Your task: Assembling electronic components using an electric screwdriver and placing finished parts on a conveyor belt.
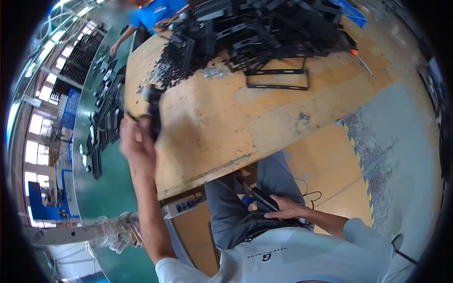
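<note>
Up at the left edge of the worn, scuffed wooden workbench (pixel 264 118), the person's left hand (pixel 134 141) is raised and closed around a small black metal bracket piece (pixel 153 111), blurred by motion; the right hand (pixel 285 210) rests low in the lap, below the bench's near edge, fingers wrapped on a black-handled tool (pixel 262 198). Judging by its look, the bracket is rigid, light and hard-edged, best pinched across its flat middle, away from the corners.
</note>
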